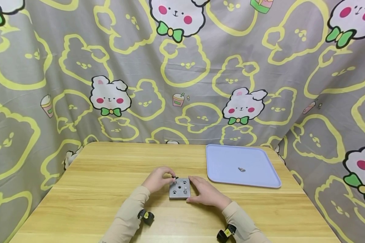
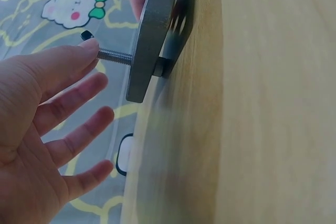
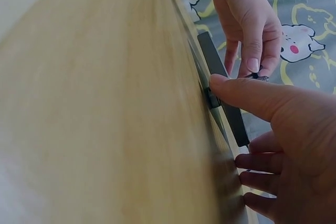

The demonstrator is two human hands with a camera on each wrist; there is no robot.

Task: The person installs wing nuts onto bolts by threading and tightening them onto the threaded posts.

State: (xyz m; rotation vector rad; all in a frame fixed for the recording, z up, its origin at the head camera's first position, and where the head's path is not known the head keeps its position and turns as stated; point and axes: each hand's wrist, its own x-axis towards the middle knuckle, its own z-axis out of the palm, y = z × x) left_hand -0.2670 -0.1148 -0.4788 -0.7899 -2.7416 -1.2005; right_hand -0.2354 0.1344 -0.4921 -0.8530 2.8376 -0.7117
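Observation:
A square grey metal plate (image 1: 179, 194) with several holes lies near the middle of the table. Threaded bolts stand up through it, one bolt (image 1: 185, 190) at its near right. At the far left corner, my left hand (image 1: 158, 180) pinches a small black wing nut (image 1: 175, 177) at the tip of another bolt (image 2: 115, 56). In the left wrist view the other fingers are spread and hold nothing. My right hand (image 1: 208, 193) grips the plate from the right, thumb at its near edge and fingers at the far side. Bolt heads (image 2: 160, 67) show beneath the plate.
A light blue tray (image 1: 225, 158) sits at the back right of the wooden table (image 1: 109, 189), with a few small metal parts (image 1: 241, 169) on it. A patterned curtain (image 1: 146, 131) hangs behind the table and along its sides.

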